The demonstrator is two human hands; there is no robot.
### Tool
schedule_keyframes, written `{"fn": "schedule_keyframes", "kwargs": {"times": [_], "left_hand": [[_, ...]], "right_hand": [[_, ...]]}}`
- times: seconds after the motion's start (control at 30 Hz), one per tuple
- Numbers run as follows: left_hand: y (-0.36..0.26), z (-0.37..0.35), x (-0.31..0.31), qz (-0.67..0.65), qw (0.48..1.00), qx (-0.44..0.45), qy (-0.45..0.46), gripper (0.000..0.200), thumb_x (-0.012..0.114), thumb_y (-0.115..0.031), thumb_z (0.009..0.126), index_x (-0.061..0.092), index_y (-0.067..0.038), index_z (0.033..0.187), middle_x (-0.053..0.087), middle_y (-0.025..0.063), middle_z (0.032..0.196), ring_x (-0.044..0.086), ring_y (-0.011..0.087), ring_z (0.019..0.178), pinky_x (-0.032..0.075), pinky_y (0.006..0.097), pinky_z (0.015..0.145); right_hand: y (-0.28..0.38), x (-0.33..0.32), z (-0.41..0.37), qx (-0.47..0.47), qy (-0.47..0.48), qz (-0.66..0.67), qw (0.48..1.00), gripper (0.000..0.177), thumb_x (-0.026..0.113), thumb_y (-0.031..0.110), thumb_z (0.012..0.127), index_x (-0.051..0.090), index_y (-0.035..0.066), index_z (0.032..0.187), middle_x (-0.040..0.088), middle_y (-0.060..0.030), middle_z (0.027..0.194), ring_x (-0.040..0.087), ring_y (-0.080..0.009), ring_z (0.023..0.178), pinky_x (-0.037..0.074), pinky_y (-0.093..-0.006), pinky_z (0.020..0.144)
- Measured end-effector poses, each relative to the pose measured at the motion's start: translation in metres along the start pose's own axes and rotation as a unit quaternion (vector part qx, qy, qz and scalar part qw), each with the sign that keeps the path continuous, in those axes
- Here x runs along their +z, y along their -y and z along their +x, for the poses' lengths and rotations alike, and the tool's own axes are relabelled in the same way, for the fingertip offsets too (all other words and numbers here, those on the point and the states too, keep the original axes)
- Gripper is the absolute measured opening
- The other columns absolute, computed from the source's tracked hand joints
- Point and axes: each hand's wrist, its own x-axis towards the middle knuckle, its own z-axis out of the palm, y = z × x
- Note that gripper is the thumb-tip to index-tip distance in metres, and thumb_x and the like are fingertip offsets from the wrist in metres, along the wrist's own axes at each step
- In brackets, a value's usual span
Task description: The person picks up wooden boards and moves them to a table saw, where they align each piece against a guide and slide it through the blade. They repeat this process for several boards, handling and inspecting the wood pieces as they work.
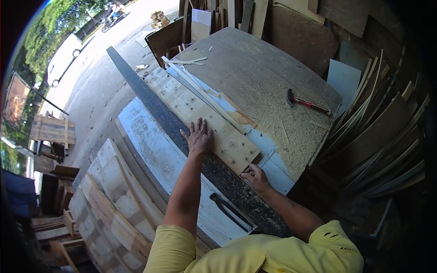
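Observation:
A long pale wooden plank (195, 107) with nail marks lies on the workbench, running from far left to near right. My left hand (198, 135) rests flat on it, fingers spread. At the plank's near end my right hand (256, 176) pinches the corner edge of the board. Both arms reach out from yellow sleeves.
A red-handled hammer (307, 103) lies on the sawdust-covered round tabletop (255, 68). A dark long board (157, 107) runs beside the plank. A black tool (232, 210) lies near me. Thin strips (191, 82) lie beyond; stacked planks (109, 200) left, leaning boards (382, 132) right.

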Motion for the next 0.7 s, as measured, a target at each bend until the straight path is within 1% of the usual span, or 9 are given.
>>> {"fn": "schedule_keyframes", "kwargs": {"times": [0.17,0.23,0.43,0.5,0.53,0.6,0.7], "left_hand": [[0.005,0.009,-0.003,0.007,1.0,-0.005,0.0,0.059,0.032,-0.048,0.099,0.029,-0.02,0.151,0.019,0.0011,0.16,0.013,0.0316,0.147,-0.001,0.0672,0.112],[0.01,0.013,0.0,0.003,1.0,-0.005,-0.02,0.058,0.033,-0.047,0.099,0.03,-0.02,0.15,0.02,-0.0005,0.159,0.016,0.0312,0.147,-0.002,0.068,0.112],[0.016,0.026,-0.003,-0.008,1.0,-0.025,-0.014,0.057,0.033,-0.046,0.099,0.03,-0.021,0.15,0.02,-0.0011,0.159,0.014,0.0301,0.147,-0.001,0.0675,0.112],[0.019,0.03,-0.003,-0.001,1.0,-0.024,-0.012,0.057,0.032,-0.047,0.099,0.03,-0.021,0.15,0.02,-0.0004,0.16,0.014,0.0308,0.147,0.0,0.0682,0.112],[0.021,0.033,-0.003,0.007,1.0,-0.024,-0.01,0.058,0.031,-0.048,0.099,0.03,-0.021,0.15,0.019,0.0003,0.16,0.013,0.0315,0.147,0.001,0.0689,0.111],[0.025,0.037,-0.002,0.005,1.0,-0.025,-0.012,0.058,0.031,-0.048,0.099,0.03,-0.021,0.15,0.019,0.0001,0.16,0.013,0.0313,0.147,0.001,0.0691,0.111],[0.029,0.043,-0.004,0.0,1.0,-0.027,-0.014,0.057,0.031,-0.048,0.099,0.03,-0.022,0.15,0.019,-0.0002,0.16,0.013,0.0311,0.147,0.001,0.0695,0.111]], "right_hand": [[0.005,0.005,0.01,-0.004,0.002,-0.025,1.0,0.031,0.072,0.022,0.079,0.053,-0.002,0.086,0.057,-0.009,0.08,0.057,-0.0146,0.071,0.048,-0.0299,0.063],[0.008,0.007,0.013,0.004,0.006,-0.039,0.999,0.032,0.072,0.022,0.078,0.053,-0.002,0.087,0.057,-0.0089,0.079,0.057,-0.0146,0.071,0.048,-0.0299,0.063],[0.021,0.016,0.022,0.008,0.008,-0.03,0.999,0.031,0.072,0.022,0.078,0.053,-0.002,0.086,0.058,-0.0087,0.079,0.058,-0.0142,0.07,0.049,-0.0294,0.062],[0.028,0.018,0.023,0.029,0.025,-0.015,0.999,0.024,0.07,0.019,0.081,0.053,0.003,0.087,0.052,-0.0009,0.08,0.047,-0.0078,0.071,0.042,-0.0249,0.065],[0.027,0.019,0.026,0.029,0.025,-0.016,0.999,0.024,0.07,0.019,0.081,0.053,0.003,0.087,0.052,-0.0009,0.08,0.047,-0.0078,0.071,0.042,-0.0249,0.065],[0.022,0.021,0.033,0.009,0.027,-0.029,0.999,0.031,0.072,0.021,0.079,0.053,-0.002,0.086,0.058,-0.0092,0.079,0.058,-0.0139,0.069,0.049,-0.0293,0.062],[0.017,0.024,0.041,-0.013,0.034,-0.036,0.999,0.032,0.073,0.022,0.079,0.054,-0.002,0.087,0.058,-0.009,0.08,0.058,-0.0139,0.07,0.048,-0.0292,0.064]]}}
